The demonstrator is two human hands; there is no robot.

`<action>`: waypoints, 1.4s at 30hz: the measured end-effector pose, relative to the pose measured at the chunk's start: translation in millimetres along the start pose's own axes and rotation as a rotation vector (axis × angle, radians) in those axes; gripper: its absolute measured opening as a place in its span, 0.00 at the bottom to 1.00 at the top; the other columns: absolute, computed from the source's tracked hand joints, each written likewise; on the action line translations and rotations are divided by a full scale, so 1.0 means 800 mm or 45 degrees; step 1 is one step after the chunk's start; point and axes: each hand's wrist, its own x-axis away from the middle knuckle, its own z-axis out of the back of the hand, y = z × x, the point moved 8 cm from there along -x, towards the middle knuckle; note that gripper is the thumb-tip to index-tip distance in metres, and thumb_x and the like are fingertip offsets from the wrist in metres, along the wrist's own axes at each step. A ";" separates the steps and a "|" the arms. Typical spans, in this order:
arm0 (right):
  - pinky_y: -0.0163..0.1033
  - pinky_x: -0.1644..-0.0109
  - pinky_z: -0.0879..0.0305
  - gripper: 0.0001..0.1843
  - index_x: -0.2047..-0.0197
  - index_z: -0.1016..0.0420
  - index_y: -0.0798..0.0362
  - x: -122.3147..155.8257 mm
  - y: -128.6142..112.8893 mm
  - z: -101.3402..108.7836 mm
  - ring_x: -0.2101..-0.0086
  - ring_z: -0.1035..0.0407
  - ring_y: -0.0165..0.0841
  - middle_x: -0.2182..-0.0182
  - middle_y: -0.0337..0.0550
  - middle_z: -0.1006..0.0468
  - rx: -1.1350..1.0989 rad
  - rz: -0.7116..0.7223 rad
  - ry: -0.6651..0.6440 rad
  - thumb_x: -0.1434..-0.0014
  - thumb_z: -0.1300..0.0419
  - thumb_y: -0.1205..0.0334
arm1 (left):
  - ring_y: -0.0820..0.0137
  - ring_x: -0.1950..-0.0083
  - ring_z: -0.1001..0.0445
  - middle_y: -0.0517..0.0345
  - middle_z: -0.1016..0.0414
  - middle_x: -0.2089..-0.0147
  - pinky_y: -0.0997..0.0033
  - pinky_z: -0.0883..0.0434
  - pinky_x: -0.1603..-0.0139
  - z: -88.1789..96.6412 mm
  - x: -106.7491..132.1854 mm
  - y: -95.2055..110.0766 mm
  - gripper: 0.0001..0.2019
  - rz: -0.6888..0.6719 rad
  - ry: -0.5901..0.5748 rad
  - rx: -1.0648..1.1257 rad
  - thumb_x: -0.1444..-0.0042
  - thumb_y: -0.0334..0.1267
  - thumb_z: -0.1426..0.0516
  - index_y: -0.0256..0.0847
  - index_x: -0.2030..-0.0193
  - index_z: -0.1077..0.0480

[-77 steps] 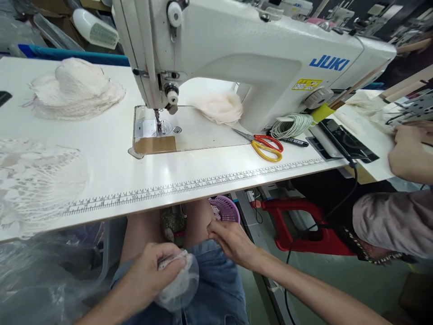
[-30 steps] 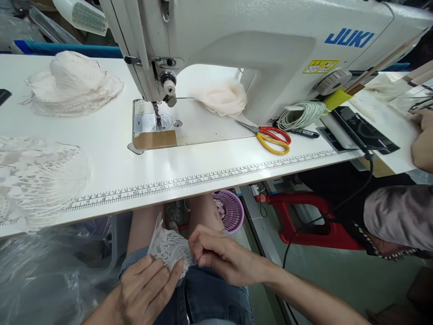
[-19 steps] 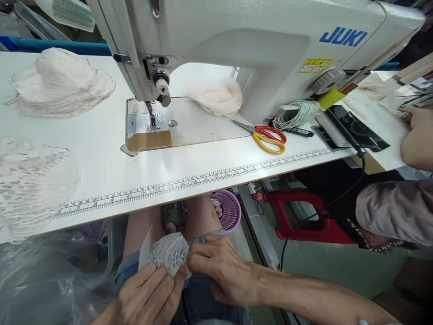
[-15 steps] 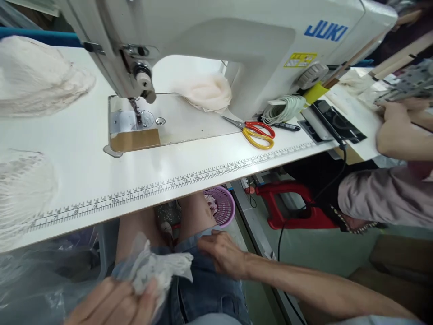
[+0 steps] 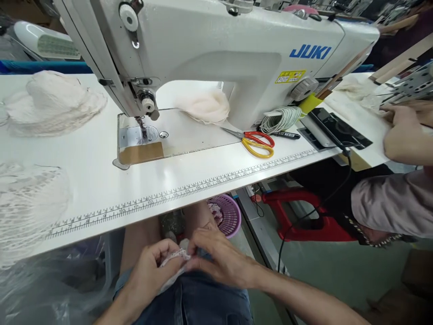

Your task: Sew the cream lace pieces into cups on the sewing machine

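Both my hands meet over my lap, below the front edge of the white sewing table (image 5: 101, 176). My left hand (image 5: 150, 271) is closed round a small white lace piece (image 5: 172, 258). My right hand (image 5: 221, 259) pinches the same lace piece from the right, fingers pressed together. Most of the lace is hidden inside my fingers. I wear denim shorts (image 5: 203, 302). The white JUKI sewing machine (image 5: 216, 54) stands on the table above, its needle (image 5: 141, 128) over the metal plate.
Two stacks of lace pieces (image 5: 50, 101) (image 5: 27, 203) lie at the table's left. A pale fabric pile (image 5: 204, 106), red-and-yellow scissors (image 5: 255, 141), a white cord coil (image 5: 280, 119) sit near the machine. A purple basket (image 5: 225, 214) stands underneath. Another person's hand (image 5: 404, 135) works at the right.
My hands have come back together on the lace piece over my lap; half a second ago the left held it alone and the right lay apart on my thigh.
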 end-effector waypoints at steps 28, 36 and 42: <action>0.32 0.62 0.41 0.10 0.58 0.35 0.55 -0.006 -0.007 -0.002 0.66 0.36 0.29 0.67 0.42 0.31 -0.046 0.174 0.081 0.32 0.56 0.62 | 0.77 0.77 0.54 0.69 0.47 0.80 0.76 0.55 0.77 -0.019 0.020 -0.018 0.22 0.175 -0.262 0.088 0.54 0.55 0.40 0.40 0.77 0.42; 0.32 0.63 0.41 0.09 0.54 0.32 0.56 -0.011 -0.009 -0.023 0.64 0.32 0.30 0.65 0.42 0.27 0.180 0.189 -0.242 0.36 0.48 0.66 | 0.76 0.76 0.52 0.69 0.49 0.79 0.75 0.53 0.76 -0.010 0.016 -0.014 0.18 0.070 -0.184 -0.215 0.52 0.50 0.42 0.41 0.79 0.44; 0.31 0.63 0.42 0.10 0.53 0.31 0.52 -0.012 -0.002 -0.029 0.64 0.32 0.30 0.64 0.40 0.27 0.215 0.172 -0.311 0.38 0.46 0.68 | 0.75 0.76 0.49 0.68 0.46 0.79 0.76 0.51 0.76 -0.009 0.017 -0.010 0.14 0.076 -0.188 -0.330 0.53 0.46 0.43 0.39 0.79 0.39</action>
